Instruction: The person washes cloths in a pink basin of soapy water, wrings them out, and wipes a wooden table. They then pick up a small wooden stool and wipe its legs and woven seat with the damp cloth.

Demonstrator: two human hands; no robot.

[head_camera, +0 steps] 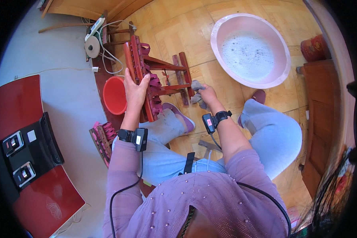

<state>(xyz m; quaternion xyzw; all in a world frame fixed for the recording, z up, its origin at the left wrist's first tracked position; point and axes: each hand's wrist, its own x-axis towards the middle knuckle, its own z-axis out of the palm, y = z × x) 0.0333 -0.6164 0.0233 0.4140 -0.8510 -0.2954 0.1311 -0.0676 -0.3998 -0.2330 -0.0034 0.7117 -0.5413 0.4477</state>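
Observation:
A red wooden folding stool with a seat of magenta straps is tipped on its side, its legs pointing right. My left hand holds it by the seat rail, thumb on one side. In my right hand is a bunched grey cloth, up against the end of the stool's legs; whether it touches the wood I cannot tell. A pink plastic basin of foamy water stands on the floor, up and to the right of that hand.
Left of the stool is a red bucket. Another strap-seated stool stands near my left forearm. Cables and a white power strip lie beyond it. A wooden cabinet and a red canister line the right; a gas stove is at left.

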